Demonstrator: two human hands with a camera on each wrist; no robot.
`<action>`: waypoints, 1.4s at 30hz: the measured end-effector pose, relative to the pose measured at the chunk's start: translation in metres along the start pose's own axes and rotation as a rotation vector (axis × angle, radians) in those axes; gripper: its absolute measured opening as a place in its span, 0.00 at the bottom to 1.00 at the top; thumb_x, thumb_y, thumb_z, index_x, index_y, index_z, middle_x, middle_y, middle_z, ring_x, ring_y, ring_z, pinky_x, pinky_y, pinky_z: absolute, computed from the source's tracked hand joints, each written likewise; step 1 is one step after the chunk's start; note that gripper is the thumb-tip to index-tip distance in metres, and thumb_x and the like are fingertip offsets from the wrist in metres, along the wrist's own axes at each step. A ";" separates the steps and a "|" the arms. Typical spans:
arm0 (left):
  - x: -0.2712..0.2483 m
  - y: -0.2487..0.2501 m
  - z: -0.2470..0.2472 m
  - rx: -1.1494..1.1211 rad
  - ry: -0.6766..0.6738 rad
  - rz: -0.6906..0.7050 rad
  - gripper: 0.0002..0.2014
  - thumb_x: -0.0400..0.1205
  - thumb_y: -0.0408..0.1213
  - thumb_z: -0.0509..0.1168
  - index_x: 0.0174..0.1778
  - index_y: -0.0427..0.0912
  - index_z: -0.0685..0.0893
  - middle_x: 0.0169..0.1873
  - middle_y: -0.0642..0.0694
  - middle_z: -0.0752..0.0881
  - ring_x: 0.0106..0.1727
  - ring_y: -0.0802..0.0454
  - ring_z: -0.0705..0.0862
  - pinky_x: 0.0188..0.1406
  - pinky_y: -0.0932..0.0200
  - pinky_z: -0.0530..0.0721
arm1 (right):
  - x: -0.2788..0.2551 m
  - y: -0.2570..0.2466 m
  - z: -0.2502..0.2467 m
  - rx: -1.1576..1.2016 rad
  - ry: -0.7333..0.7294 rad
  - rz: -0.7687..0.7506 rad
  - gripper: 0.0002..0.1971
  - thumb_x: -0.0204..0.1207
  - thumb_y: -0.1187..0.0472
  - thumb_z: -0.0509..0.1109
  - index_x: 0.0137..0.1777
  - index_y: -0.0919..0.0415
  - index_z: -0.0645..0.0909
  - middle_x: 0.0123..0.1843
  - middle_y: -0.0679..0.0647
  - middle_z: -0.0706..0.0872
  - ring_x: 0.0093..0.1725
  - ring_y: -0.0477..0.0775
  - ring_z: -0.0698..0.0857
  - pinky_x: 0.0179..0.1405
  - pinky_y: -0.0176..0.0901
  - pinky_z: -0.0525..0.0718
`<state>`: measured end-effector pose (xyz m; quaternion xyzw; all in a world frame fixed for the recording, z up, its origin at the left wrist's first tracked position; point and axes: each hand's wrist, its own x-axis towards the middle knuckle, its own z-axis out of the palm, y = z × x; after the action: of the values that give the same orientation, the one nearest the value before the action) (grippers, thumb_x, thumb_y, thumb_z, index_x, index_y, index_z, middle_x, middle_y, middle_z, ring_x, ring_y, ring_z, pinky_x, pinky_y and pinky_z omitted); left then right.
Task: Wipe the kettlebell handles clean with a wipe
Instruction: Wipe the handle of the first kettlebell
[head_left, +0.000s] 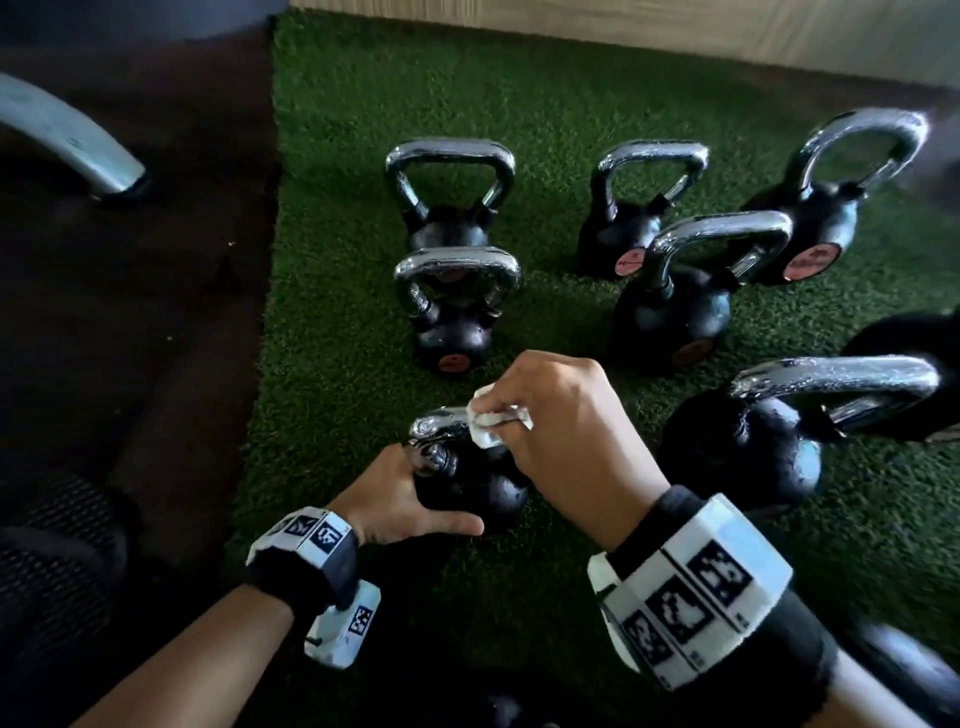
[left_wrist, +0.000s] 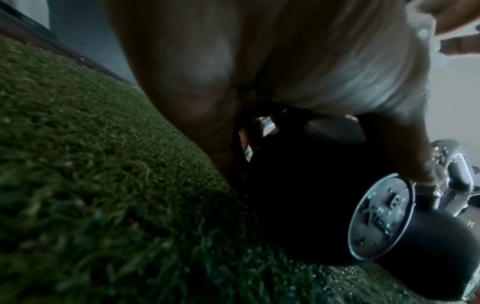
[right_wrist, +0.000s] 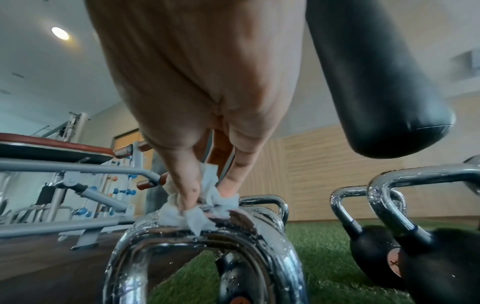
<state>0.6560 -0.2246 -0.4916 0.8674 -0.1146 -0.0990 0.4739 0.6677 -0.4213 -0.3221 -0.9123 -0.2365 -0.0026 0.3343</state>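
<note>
The nearest black kettlebell (head_left: 478, 493) stands on green turf, its chrome handle (head_left: 439, 422) wet with droplets. My right hand (head_left: 519, 410) pinches a crumpled white wipe (head_left: 491, 434) and presses it onto the top of that handle. In the right wrist view the wipe (right_wrist: 197, 211) is bunched under my fingertips (right_wrist: 189, 195) on the handle's top bar (right_wrist: 207, 240). My left hand (head_left: 400, 493) grips the kettlebell's ball by the left foot of the handle, thumb stretched across the front. In the left wrist view the ball (left_wrist: 298, 205) and its round metal badge (left_wrist: 381, 218) lie under my palm.
Several other chrome-handled kettlebells stand on the turf (head_left: 337, 312): two ahead (head_left: 457, 317), three to the right rear (head_left: 675, 306), and a big one close on the right (head_left: 753, 447). Dark rubber floor (head_left: 130, 338) and a grey machine bar (head_left: 67, 140) lie left.
</note>
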 end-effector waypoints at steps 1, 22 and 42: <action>0.000 0.000 0.000 -0.002 0.000 0.003 0.35 0.63 0.64 0.85 0.67 0.73 0.82 0.65 0.73 0.85 0.70 0.76 0.78 0.70 0.77 0.73 | -0.002 0.000 -0.001 -0.018 0.018 -0.007 0.12 0.67 0.77 0.74 0.43 0.62 0.94 0.45 0.52 0.90 0.43 0.46 0.87 0.45 0.42 0.85; 0.000 -0.001 0.003 -0.036 -0.018 -0.028 0.37 0.62 0.69 0.82 0.67 0.82 0.76 0.66 0.74 0.83 0.70 0.74 0.80 0.72 0.63 0.78 | -0.035 0.061 0.001 0.162 0.353 0.122 0.12 0.67 0.71 0.82 0.45 0.52 0.95 0.43 0.40 0.92 0.44 0.36 0.90 0.45 0.25 0.84; 0.001 0.000 -0.011 -0.011 -0.156 -0.135 0.41 0.60 0.54 0.89 0.69 0.69 0.80 0.69 0.64 0.85 0.70 0.73 0.79 0.72 0.70 0.76 | -0.035 0.113 0.038 0.176 0.135 0.432 0.12 0.69 0.65 0.79 0.40 0.43 0.92 0.32 0.36 0.89 0.39 0.26 0.85 0.31 0.18 0.75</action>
<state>0.6600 -0.2160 -0.4860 0.8602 -0.0920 -0.1984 0.4607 0.6802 -0.4880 -0.4265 -0.9067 -0.0125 0.0285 0.4206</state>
